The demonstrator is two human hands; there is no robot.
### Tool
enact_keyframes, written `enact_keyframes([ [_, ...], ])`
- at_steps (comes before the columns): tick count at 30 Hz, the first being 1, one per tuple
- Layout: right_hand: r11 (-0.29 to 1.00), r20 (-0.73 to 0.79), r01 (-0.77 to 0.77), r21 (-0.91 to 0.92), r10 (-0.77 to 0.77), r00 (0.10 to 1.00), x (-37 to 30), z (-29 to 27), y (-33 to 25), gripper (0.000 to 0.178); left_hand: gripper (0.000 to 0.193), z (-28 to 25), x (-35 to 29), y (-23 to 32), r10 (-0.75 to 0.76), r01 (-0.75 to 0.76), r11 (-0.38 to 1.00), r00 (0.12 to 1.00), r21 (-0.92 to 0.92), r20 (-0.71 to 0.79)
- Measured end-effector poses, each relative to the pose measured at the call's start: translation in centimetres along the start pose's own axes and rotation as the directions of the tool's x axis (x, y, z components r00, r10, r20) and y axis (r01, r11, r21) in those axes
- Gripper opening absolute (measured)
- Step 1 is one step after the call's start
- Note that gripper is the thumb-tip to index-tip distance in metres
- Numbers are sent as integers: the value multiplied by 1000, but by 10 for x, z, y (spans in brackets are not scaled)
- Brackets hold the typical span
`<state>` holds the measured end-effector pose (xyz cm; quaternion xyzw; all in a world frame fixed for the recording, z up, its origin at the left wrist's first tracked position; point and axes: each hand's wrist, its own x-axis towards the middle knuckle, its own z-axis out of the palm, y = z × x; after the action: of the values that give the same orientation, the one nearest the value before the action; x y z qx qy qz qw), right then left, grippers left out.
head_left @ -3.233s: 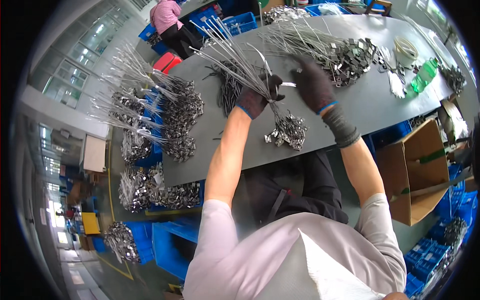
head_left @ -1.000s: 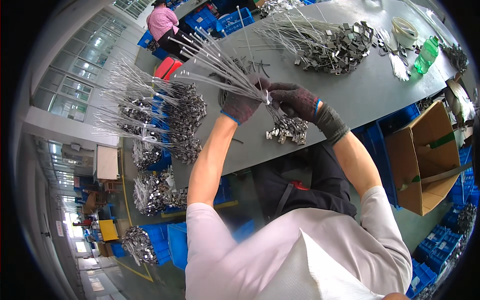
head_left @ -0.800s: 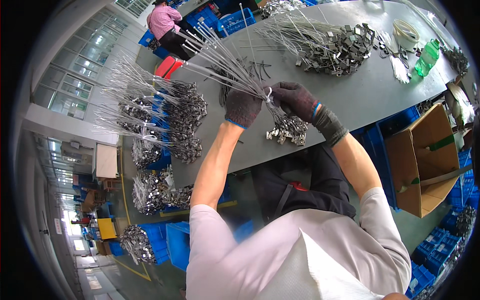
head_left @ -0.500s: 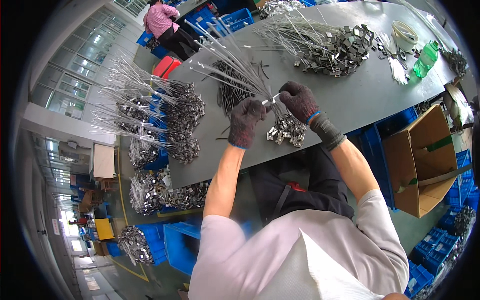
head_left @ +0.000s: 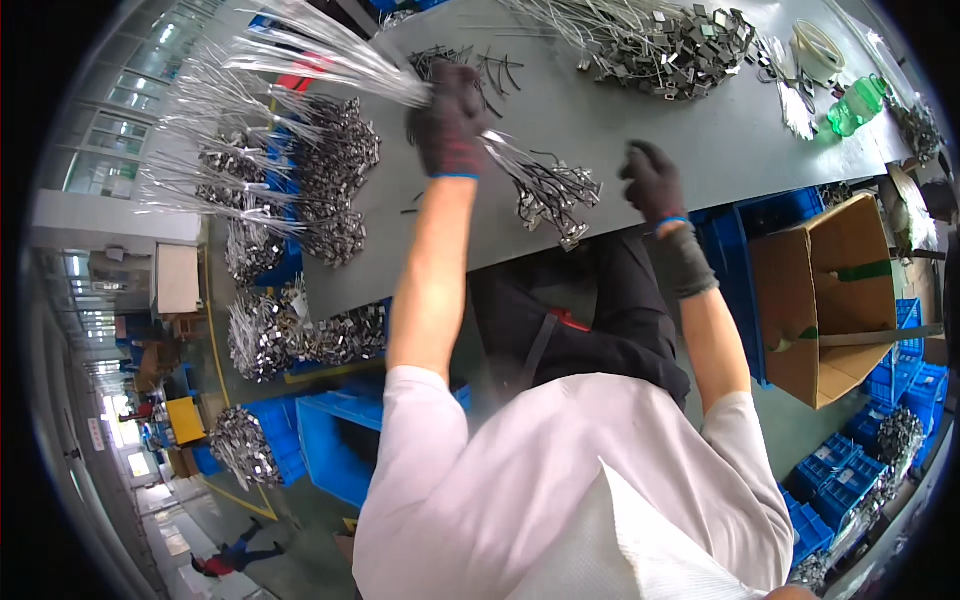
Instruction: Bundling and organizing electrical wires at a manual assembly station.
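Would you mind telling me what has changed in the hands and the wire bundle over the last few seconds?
The right hand has let go and drawn back toward the table edge, now empty and apart from the wires. The left hand has moved away from the body, keeping its grip on the wire bundle, whose clip ends trail on the grey table. The far clip pile, green bottle and cardboard box stayed put.

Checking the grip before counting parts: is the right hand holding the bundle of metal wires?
No. The right hand is off the bundle of metal wires, raised beside it, while the left hand alone grips it.
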<state>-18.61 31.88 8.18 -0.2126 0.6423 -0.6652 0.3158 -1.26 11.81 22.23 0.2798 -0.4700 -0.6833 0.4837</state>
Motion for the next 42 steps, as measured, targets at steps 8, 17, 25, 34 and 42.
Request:
enact_keyframes([
  [8, 982, -239, -65, -177, 22, 971, 0, -72, 86, 33, 54, -108, 11, 170, 211, 119, 932, 589, -342, 780],
  [17, 959, -64, 42, -279, -62, 996, 47, 28, 100, 32, 32, -149, -45, 269, 341, -76, 915, 673, -397, 657],
  [25, 600, 82, 362, -714, -442, 893, 56, 47, 150, 28, 52, -186, -24, 267, 212, -160, 975, 882, -155, 420],
  [34, 571, 33, 232, -787, -337, 941, 53, 53, 131, 24, 56, -334, 158, 151, 659, 353, 56, 689, 934, -301],
  [42, 634, -12, 189, -750, -299, 954, 54, 55, 128, 24, 66, -376, 160, 95, 570, 417, 67, 730, 906, -378],
])
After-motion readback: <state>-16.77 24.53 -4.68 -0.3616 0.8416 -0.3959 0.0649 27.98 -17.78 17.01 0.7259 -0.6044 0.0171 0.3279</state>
